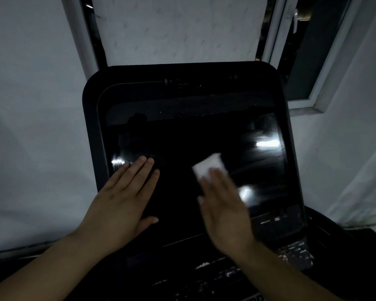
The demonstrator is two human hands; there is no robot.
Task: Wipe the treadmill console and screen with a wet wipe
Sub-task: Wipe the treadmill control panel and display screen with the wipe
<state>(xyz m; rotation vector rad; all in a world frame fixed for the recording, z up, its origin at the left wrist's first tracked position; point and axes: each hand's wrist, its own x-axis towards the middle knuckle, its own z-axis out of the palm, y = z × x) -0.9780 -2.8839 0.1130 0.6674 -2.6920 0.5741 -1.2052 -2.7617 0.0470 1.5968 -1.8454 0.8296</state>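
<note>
The treadmill's dark glossy screen (182,144) fills the middle of the head view, set in a black rounded console frame (91,127). My right hand (224,205) lies flat on the screen's lower middle and presses a folded white wet wipe (208,166) under its fingertips; the hand looks motion-blurred. My left hand (122,196) rests flat on the lower left of the screen, fingers together, holding nothing. Streaky light reflections show on the glass at the right and left. Below the screen sits a dim button panel (226,272).
White walls stand behind and to both sides of the console. An open window frame (313,61) with dark panes is at the upper right. The room is dim.
</note>
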